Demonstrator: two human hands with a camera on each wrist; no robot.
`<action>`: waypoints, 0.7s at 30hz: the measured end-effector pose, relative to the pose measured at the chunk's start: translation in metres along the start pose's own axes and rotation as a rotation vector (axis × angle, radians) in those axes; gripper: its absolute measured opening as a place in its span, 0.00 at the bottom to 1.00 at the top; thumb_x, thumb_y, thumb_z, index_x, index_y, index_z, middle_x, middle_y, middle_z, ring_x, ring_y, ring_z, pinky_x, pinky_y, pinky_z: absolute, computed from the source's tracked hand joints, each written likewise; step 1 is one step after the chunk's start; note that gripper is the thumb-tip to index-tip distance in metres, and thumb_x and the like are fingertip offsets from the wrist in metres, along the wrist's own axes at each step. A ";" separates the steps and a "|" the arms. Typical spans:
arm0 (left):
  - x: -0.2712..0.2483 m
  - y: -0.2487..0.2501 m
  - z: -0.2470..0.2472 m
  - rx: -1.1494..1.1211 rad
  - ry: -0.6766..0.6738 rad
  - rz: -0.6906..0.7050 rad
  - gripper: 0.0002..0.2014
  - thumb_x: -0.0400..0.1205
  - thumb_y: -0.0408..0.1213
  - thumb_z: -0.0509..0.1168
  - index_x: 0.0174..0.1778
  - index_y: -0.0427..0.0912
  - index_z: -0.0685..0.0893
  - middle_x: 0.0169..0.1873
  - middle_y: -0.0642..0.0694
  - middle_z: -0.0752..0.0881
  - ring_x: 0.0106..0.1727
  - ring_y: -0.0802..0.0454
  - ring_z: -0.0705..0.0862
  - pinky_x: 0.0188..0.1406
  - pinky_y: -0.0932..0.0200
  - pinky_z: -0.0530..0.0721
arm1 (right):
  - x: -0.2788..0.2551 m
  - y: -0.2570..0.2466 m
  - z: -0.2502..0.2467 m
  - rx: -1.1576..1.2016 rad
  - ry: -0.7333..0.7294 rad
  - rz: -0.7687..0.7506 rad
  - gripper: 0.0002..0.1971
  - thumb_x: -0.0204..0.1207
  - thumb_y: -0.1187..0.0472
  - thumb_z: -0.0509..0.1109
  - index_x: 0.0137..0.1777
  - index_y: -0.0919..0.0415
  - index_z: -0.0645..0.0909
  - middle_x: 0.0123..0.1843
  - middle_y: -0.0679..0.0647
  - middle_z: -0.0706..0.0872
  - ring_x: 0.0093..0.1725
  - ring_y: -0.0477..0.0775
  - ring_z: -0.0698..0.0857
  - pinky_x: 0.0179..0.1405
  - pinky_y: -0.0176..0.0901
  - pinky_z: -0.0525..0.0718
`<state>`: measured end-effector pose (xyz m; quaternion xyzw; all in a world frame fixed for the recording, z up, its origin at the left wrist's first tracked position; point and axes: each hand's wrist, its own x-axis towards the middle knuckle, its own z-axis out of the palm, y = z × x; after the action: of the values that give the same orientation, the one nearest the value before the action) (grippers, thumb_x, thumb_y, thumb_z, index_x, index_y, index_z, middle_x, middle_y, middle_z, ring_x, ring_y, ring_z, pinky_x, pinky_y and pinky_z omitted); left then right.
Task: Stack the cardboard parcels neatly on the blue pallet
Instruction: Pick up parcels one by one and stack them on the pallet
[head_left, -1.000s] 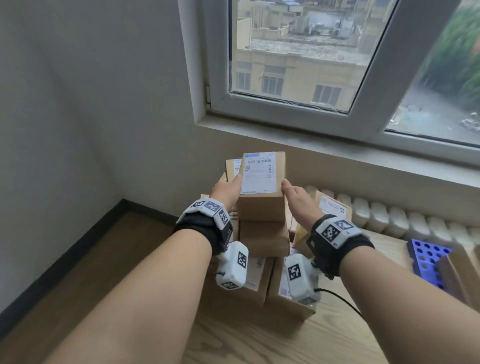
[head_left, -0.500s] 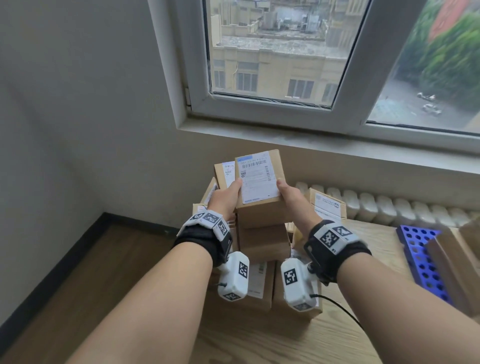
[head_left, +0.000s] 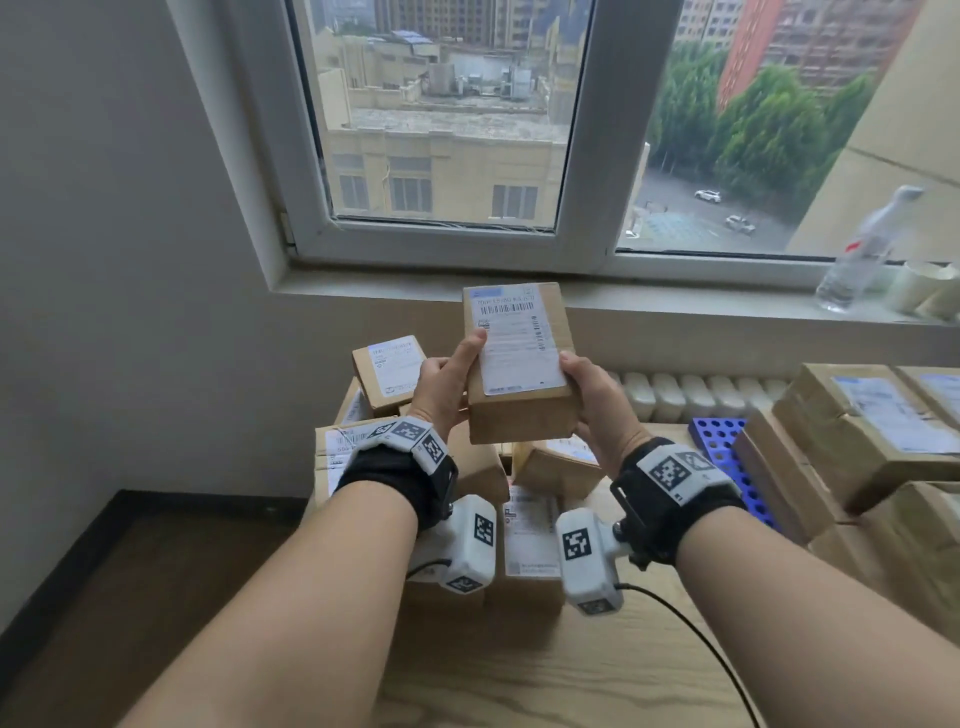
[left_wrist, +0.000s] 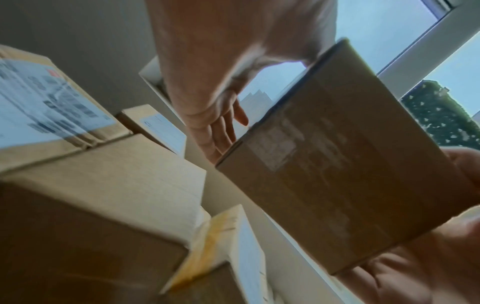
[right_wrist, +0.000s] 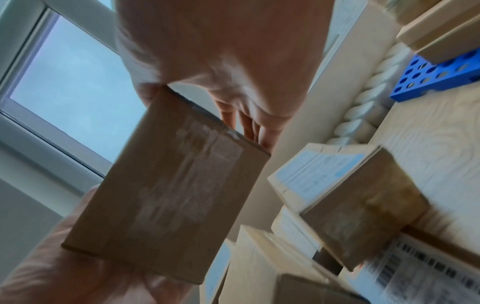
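Bench (head_left: 519, 675): light wood, nearest edge bare.
L hand (head_left: 441, 384): thumb on top, fingers curled under the held parcel (head_left: 519, 364), gripping its left side.
R hand (head_left: 597, 400): grips parcel's right side likewise.
Held parcel: label up, raised above the pile (head_left: 467, 483) at bench's left edge, apart from it.
Blue pallet (head_left: 727, 457): toward bench's right-rear, partly under stacked parcels (head_left: 857, 441).
Far: windowsill w/ a bottle (head_left: 862, 254).
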<state>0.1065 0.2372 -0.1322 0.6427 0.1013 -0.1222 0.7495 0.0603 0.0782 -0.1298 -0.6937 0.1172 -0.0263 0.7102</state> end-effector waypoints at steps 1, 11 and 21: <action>-0.001 -0.003 0.009 -0.007 -0.022 -0.008 0.51 0.53 0.70 0.75 0.68 0.41 0.78 0.56 0.40 0.89 0.54 0.43 0.89 0.43 0.51 0.87 | -0.006 -0.003 -0.009 0.007 0.024 0.002 0.22 0.70 0.42 0.64 0.54 0.58 0.83 0.55 0.62 0.89 0.49 0.56 0.85 0.49 0.52 0.80; -0.071 -0.014 0.146 0.064 -0.240 0.088 0.23 0.82 0.54 0.63 0.62 0.38 0.83 0.51 0.41 0.89 0.44 0.50 0.88 0.35 0.57 0.84 | -0.060 -0.019 -0.152 0.009 0.172 -0.006 0.33 0.64 0.38 0.67 0.62 0.62 0.83 0.55 0.62 0.88 0.45 0.58 0.86 0.32 0.46 0.81; -0.145 -0.058 0.309 -0.023 -0.228 0.101 0.16 0.82 0.55 0.62 0.47 0.46 0.86 0.44 0.43 0.91 0.43 0.47 0.89 0.38 0.57 0.86 | -0.122 -0.034 -0.321 -0.097 0.242 -0.021 0.38 0.56 0.33 0.67 0.59 0.60 0.84 0.55 0.59 0.88 0.54 0.59 0.85 0.59 0.58 0.84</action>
<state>-0.0507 -0.0684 -0.0948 0.6203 -0.0157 -0.1551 0.7687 -0.1193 -0.2131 -0.0840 -0.7202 0.1959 -0.1113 0.6562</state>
